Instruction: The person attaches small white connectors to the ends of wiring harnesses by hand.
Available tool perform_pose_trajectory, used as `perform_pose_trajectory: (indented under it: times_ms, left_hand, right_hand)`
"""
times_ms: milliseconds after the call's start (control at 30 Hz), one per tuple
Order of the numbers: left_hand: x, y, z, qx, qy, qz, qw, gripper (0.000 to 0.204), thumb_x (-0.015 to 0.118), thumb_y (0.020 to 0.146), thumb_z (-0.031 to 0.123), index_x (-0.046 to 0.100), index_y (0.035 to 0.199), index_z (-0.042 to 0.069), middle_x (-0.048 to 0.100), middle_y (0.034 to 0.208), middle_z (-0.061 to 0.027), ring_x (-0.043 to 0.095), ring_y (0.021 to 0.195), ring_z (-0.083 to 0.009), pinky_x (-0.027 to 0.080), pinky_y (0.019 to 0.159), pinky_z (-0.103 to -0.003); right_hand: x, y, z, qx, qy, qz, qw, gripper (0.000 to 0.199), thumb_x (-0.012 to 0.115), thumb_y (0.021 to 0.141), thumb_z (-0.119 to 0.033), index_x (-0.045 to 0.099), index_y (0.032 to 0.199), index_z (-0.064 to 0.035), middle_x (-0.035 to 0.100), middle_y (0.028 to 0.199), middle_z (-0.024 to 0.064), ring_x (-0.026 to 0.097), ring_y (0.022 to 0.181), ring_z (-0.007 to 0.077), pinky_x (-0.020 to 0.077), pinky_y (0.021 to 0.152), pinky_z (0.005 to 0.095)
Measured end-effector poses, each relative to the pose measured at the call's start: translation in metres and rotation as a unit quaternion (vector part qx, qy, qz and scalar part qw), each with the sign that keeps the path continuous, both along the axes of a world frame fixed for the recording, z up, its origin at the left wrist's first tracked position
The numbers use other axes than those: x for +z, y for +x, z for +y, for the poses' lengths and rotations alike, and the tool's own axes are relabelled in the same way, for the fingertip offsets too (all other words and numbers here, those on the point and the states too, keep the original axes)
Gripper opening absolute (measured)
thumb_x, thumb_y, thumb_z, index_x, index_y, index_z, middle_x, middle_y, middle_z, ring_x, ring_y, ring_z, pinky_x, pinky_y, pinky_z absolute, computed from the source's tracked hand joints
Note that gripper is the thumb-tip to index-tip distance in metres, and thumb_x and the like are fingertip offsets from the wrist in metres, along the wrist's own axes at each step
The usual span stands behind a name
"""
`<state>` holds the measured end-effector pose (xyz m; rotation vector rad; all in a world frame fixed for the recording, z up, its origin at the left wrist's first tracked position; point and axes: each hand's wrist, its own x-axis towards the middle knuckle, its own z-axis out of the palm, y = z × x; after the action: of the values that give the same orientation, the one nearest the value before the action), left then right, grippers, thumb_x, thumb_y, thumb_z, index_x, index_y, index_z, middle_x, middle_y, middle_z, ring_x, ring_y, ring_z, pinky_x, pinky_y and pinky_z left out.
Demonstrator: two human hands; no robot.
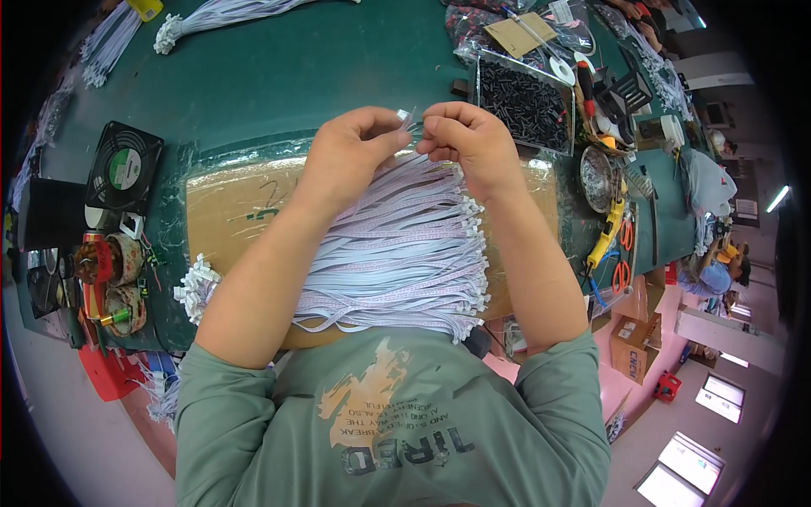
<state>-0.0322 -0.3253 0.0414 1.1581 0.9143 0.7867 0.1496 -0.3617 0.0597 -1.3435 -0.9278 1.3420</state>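
Head view: left fingers [390, 139] pinch connector [403, 115]; hold of right fingers [449, 133] unclear; around: cables [393, 245], fan [125, 166], black pieces [522, 106].

1 L hand [346, 160], 1 R hand [483, 150], 1 blk fan [125, 169] w/ grn hub, 1 tray [571, 127], 2 orange handle loops [621, 266]. Wht ribbon cables [384, 253] = dozens, blk bits [519, 101] = prob hundreds, no exact ct tbh.

Ribbon cables [397, 253] on cardboard [232, 207], fan [125, 166] left, tray [570, 118] right.
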Motion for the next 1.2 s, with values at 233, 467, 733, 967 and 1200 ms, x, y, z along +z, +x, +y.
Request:
perform_pose_trajectory:
  times_ms: [233, 467, 733, 967, 1200]
  left_hand:
    - [-0.004, 0.0, 0.002, -0.021, -0.036, -0.073, 0.996, 0.026, 0.07, 0.085, 0.007, 0.064, 0.108, -0.003, 0.066, 0.089, -0.0046, 0.057, 0.068, -0.0088, 0.047, 0.061, -0.022]
    - [0.002, -0.001, 0.001, -0.028, -0.044, -0.042, 0.998, 0.022, 0.069, 0.086, 0.004, 0.063, 0.107, -0.002, 0.064, 0.089, -0.0037, 0.059, 0.077, -0.0097, 0.049, 0.066, -0.022]
    - [0.0, -0.002, 0.002, -0.043, -0.034, -0.028, 0.998, 0.02, 0.069, 0.086, 0.004, 0.065, 0.105, -0.001, 0.064, 0.091, -0.0044, 0.059, 0.08, -0.0104, 0.05, 0.067, -0.023]
    - [-0.003, -0.001, 0.0, -0.031, -0.03, -0.028, 0.999, 0.024, 0.071, 0.084, 0.008, 0.066, 0.105, -0.001, 0.066, 0.088, -0.0046, 0.059, 0.073, -0.0099, 0.049, 0.065, -0.024]
    - [-0.007, 0.001, 0.001, -0.019, -0.022, -0.049, 0.998, 0.028, 0.072, 0.082, 0.009, 0.064, 0.107, -0.001, 0.066, 0.086, -0.0051, 0.059, 0.068, -0.0095, 0.049, 0.062, -0.023]
  right_hand:
    - [0.003, 0.001, 0.001, 0.007, -0.008, 0.021, 1.0, 0.023, 0.063, 0.088, -0.012, 0.064, 0.105, 0.0033, 0.067, 0.09, 0.008, 0.065, 0.077, 0.0142, 0.0519, 0.067, 0.0245]
    - [0.024, 0.006, 0.006, -0.019, 0.063, -0.072, 0.995, 0.02, 0.062, 0.09, -0.01, 0.066, 0.107, 0.0003, 0.068, 0.09, 0.0056, 0.063, 0.076, 0.0117, 0.049, 0.068, 0.0225]
    - [0.029, 0.005, 0.008, 0.048, 0.186, -0.302, 0.934, 0.017, 0.066, 0.088, -0.016, 0.071, 0.101, -0.0044, 0.065, 0.097, 0.0053, 0.06, 0.087, 0.0141, 0.0473, 0.077, 0.0266]
    - [0.028, 0.006, 0.007, 0.072, 0.166, -0.328, 0.927, 0.018, 0.066, 0.088, -0.017, 0.071, 0.101, -0.0047, 0.065, 0.097, 0.0057, 0.06, 0.088, 0.0149, 0.0478, 0.079, 0.027]
    - [0.017, 0.001, 0.005, 0.092, 0.074, -0.192, 0.974, 0.022, 0.065, 0.088, -0.014, 0.067, 0.104, -0.0001, 0.065, 0.092, 0.0045, 0.06, 0.08, 0.0114, 0.0489, 0.073, 0.0258]
